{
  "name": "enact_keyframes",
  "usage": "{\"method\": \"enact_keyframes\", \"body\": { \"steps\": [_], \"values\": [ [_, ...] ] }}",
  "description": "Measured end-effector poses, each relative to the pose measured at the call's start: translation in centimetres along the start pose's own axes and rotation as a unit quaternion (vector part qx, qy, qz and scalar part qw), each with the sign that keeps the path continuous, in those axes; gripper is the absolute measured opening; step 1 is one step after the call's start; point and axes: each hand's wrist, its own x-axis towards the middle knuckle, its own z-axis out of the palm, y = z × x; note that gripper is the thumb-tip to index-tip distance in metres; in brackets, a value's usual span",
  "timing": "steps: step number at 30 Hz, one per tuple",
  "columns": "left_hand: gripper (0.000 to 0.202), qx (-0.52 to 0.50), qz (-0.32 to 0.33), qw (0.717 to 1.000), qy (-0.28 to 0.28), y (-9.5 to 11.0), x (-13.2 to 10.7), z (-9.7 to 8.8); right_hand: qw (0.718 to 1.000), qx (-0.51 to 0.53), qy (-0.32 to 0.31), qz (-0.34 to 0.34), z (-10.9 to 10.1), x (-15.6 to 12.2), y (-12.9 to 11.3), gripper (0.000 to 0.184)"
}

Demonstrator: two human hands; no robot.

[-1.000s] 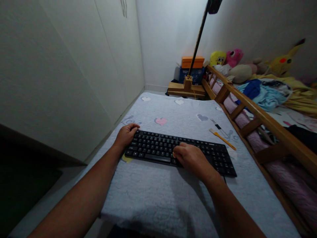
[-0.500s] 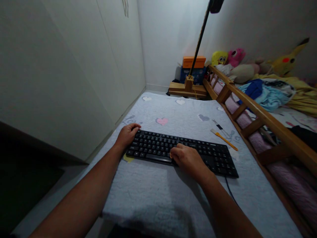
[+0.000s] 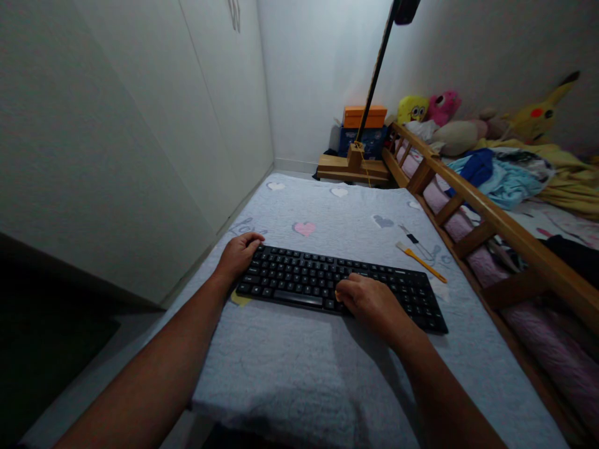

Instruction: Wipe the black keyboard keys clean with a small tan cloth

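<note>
A black keyboard [image 3: 292,271] lies flat on the cloth-covered table, its rows of keys facing up. My left hand [image 3: 239,257] is closed around its left end. Over the keys right of the space bar is my right hand [image 3: 369,302], its fingers curled together in a pinch. A small pale-orange bit shows under those fingertips, too hidden to name. Part of the keys lies out of sight beneath this hand. Beyond the keyboard's right half rest a brush with a yellow handle [image 3: 425,264] and a thin tool with a black middle [image 3: 412,238].
A wooden bed rail [image 3: 496,231] runs along the table's right side, with clothes and plush toys behind it. White cabinet doors [image 3: 196,137] stand on the left. At the far end are a wooden stand [image 3: 354,161] with a pole and an orange box [image 3: 365,116].
My right hand has slid a little to the right along the keys, still curled. My left hand stays on the keyboard's left end.
</note>
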Motion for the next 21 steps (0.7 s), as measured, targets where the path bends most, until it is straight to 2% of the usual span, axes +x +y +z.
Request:
{"method": "enact_keyframes", "body": {
  "steps": [11, 16, 21],
  "values": [
    [0.033, 0.008, -0.006, 1.000, -0.002, 0.4, -0.1, -0.1, 0.999, 0.042, -0.010, 0.009, -0.4, -0.9, 1.5, 0.022],
    [0.032, 0.005, -0.006, 1.000, -0.001, 0.6, -0.1, -0.1, 0.999, 0.044, -0.020, 0.007, -0.4, -1.2, 3.0, 0.022],
    [0.033, 0.008, -0.007, 1.000, -0.003, 0.7, -0.1, -0.1, 0.998, 0.064, -0.001, 0.010, -0.3, -1.4, 3.7, 0.021]
  ]
}}
